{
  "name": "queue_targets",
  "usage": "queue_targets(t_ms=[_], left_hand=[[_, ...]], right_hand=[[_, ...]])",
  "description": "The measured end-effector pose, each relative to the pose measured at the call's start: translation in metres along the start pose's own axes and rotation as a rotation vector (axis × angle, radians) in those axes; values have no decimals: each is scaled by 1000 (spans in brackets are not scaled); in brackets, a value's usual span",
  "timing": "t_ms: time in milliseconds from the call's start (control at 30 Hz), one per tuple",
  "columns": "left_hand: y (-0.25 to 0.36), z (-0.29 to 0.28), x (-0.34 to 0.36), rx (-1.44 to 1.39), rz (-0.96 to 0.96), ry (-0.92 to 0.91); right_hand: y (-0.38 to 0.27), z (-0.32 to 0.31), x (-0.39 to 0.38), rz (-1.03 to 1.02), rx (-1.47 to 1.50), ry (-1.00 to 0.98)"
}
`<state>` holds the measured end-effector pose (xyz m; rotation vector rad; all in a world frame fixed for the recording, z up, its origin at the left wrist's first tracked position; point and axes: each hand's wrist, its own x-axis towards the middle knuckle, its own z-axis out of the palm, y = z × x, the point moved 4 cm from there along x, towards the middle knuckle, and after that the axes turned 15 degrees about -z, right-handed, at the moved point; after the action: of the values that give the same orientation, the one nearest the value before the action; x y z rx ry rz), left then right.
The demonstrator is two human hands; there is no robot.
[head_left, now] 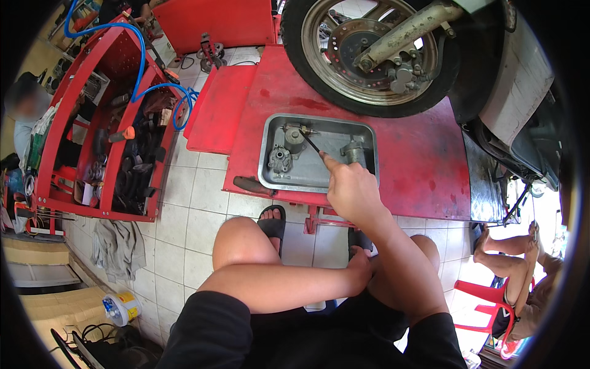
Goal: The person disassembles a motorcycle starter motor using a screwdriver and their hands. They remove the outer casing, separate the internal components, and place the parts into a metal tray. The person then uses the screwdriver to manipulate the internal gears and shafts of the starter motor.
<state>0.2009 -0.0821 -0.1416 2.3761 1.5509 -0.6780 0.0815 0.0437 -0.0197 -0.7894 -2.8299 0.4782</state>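
A metal tray [319, 188] on the red bench holds several greasy metal parts. My right hand [351, 187] reaches over its near rim, closed on a thin black rod-like tool [311, 142]. The tool's far end is at a cylindrical metal part [295, 136], and I cannot make out its tip. Beside that cylinder lies a round metal housing [279, 160]; another metal part [352, 151] sits to the right, just beyond my hand. My left hand [359, 270] rests at my right knee, under the right forearm, its fingers mostly hidden.
A dark-handled tool [253, 186] lies at the bench's near edge [424, 209]. A motorcycle front wheel [430, 98] stands behind the tray. To the left is a red tool cart [110, 184] with a blue hose [145, 61]. Other people are at the far left and right.
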Motion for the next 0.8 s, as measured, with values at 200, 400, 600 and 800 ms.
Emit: queue_targets(t_ms=[200, 400, 600, 800], left_hand=[[16, 20, 16, 32, -5, 35], [48, 77, 61, -15, -40, 127], [12, 15, 13, 74, -15, 69], [0, 0, -3, -5, 13, 164]], right_hand=[[-6, 9, 0, 13, -6, -43], [-6, 11, 2, 2, 0, -44], [-4, 8, 4, 32, -26, -54], [3, 7, 1, 50, -24, -6]])
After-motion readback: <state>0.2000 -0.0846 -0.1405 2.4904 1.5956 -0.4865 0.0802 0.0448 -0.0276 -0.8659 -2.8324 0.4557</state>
